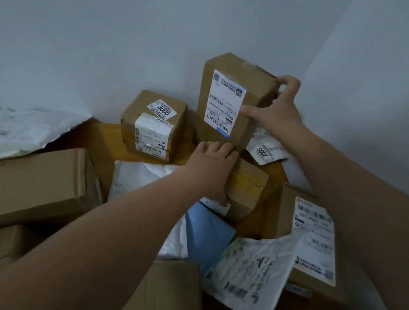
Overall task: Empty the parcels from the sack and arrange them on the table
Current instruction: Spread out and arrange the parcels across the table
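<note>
- Nearest, a white mailer [251,272] is draped limp over other parcels. It is judged soft and slick, best pinched at an edge.
- Farther in, a small taped box [247,188] is gripped by the left hand [210,169], with fingers curled over its top.
- Beyond, the tall box [232,94] is held upright on the table [103,135] near the wall, clamped by the right hand [277,109].
- It is judged stiff and light, so opposite faces should be held.
</note>
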